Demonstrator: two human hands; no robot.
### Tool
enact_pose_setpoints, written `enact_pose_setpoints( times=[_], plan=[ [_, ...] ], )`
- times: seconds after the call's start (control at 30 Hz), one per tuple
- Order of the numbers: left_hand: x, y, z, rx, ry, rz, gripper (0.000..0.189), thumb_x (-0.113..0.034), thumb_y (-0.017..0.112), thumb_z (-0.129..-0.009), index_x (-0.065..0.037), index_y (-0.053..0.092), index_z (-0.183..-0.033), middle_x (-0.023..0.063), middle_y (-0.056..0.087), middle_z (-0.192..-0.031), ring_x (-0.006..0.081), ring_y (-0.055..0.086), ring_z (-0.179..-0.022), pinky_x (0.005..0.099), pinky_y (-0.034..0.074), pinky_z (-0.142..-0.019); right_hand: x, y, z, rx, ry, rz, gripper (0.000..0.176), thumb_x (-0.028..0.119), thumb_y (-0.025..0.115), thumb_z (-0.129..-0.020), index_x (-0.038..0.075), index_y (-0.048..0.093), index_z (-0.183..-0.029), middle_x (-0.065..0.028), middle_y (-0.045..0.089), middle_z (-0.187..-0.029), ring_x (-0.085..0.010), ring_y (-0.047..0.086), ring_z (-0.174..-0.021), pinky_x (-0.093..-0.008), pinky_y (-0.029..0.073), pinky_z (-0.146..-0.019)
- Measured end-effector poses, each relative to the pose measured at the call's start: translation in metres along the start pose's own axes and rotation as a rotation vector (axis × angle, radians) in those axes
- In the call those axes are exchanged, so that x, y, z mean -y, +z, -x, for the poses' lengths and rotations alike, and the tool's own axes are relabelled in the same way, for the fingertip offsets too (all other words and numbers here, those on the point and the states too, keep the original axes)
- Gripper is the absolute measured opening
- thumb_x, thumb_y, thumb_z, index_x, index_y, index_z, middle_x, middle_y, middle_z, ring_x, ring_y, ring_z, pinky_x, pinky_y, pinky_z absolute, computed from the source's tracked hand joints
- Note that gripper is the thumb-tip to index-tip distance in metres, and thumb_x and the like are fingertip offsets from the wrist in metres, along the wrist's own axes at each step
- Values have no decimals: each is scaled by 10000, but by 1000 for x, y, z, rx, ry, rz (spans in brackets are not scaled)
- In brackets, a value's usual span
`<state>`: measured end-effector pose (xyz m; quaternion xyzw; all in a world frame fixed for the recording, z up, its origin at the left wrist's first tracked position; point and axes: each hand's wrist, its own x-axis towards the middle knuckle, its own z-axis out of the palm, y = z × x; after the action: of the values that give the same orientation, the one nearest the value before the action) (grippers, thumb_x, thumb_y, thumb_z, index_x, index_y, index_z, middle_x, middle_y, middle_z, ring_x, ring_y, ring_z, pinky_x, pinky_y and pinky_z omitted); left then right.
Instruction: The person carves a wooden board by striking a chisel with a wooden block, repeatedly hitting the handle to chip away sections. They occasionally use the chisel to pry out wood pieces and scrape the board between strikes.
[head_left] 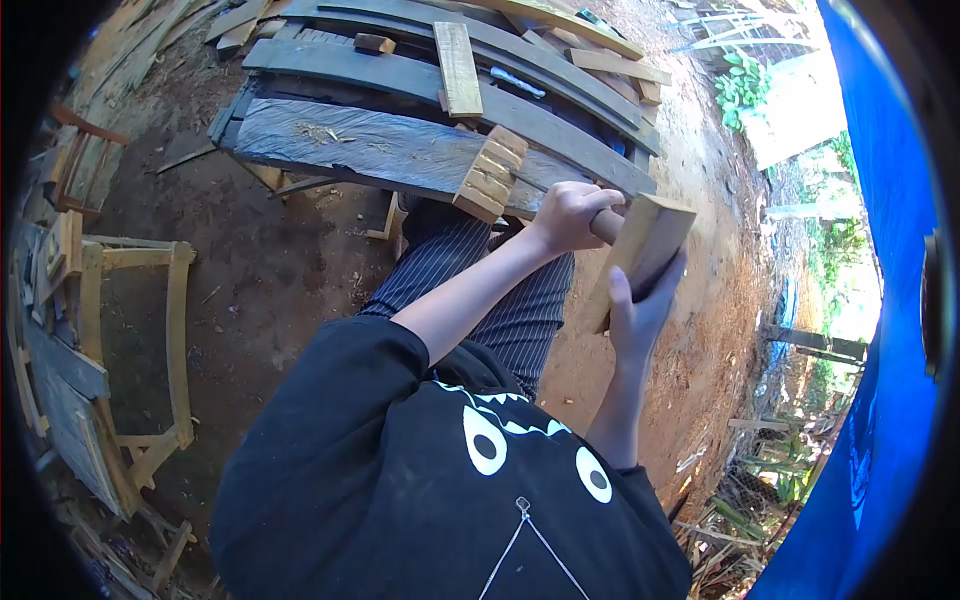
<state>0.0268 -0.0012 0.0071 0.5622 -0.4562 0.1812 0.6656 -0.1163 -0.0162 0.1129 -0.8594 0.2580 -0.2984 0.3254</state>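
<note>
My left hand (575, 217) is closed around a round brown wooden handle (606, 226), whose end meets the side of a thick wooden block (640, 250). From below, my right hand (645, 300) grips that block, thumb on the near face and fingers around the far side. The block is held tilted in the air, off the right end of the slatted workbench (380, 150). Left of my left hand, a short piece of wood with several notches (492, 172) lies across the bench's front plank.
A short board (458, 68) and a small wood block (375, 43) lie on the bench, with more planks (620, 65) at its far right. Wooden frames (180, 340) stand on the dirt floor at left. A blue tarp (885, 250) hangs at right.
</note>
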Motion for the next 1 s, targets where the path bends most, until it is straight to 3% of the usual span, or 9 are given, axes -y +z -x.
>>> enact_pose_setpoints(
  times=[0.13,0.2,0.37,0.57,0.67,0.7,0.77,0.93,1.0],
  plan=[
    [-1,-3,11,23,48,-1,335,-153,750,-581,-84,639,-889,46,596,-632,234,618,-579,342,496,-567,9,-17,6,-170,16,-356,922,180,706,-618,47,214,-1387,-155,461,-1148,-230,544,-995,-358,452,-872],
    [0,-4,12,12,47,1,319,-151,745,-588,-80,639,-881,43,589,-622,231,614,-572,339,495,-564,-12,-11,13,-206,-282,-651,896,244,689,-652,45,226,-1393,-142,468,-1131,-216,543,-931,-338,464,-779],
    [5,-3,6,2,28,-33,320,-163,749,-592,-75,640,-880,45,601,-636,227,622,-594,331,497,-569,4,-3,14,71,-38,122,837,246,736,-629,-4,316,-1309,-117,527,-941,-175,552,-817,-322,465,-686],
    [4,0,7,39,2,-18,326,-197,761,-603,-73,650,-883,75,617,-651,242,628,-589,338,505,-570,-2,-21,13,-338,-314,-785,829,344,692,-686,-7,305,-1329,-138,535,-904,-165,548,-798,-286,481,-723],
    [9,3,5,4,23,-35,357,-191,775,-581,-82,649,-896,59,605,-637,234,624,-583,338,503,-565,-44,7,27,-361,-84,-313,798,312,703,-678,2,335,-1314,-144,535,-894,-172,557,-729,-278,480,-670],
    [9,4,5,-13,32,-39,370,-188,780,-571,-85,649,-901,52,600,-633,231,622,-582,337,503,-564,-10,7,9,-39,2,57,785,269,726,-655,26,358,-1304,-139,537,-894,-179,556,-720,-292,474,-654],
    [8,5,10,27,19,-11,357,-178,776,-570,-86,652,-891,53,602,-636,239,622,-585,340,503,-565,-1,-1,12,-71,-5,74,767,245,740,-646,31,381,-1290,-143,547,-933,-205,563,-814,-327,470,-724],
    [7,3,1,7,18,-20,316,-174,761,-596,-85,655,-881,65,608,-637,251,621,-580,341,502,-558,-46,15,31,-361,-182,-1076,794,209,743,-636,27,358,-1306,-157,550,-1011,-254,574,-920,-367,468,-795],
    [9,4,1,5,11,-11,301,-159,750,-605,-81,654,-880,72,617,-653,253,623,-589,341,503,-562,-61,17,29,-206,-167,-114,943,281,758,-604,1,240,-1341,-124,480,-1148,-259,537,-1025,-346,460,-832]
  ],
)
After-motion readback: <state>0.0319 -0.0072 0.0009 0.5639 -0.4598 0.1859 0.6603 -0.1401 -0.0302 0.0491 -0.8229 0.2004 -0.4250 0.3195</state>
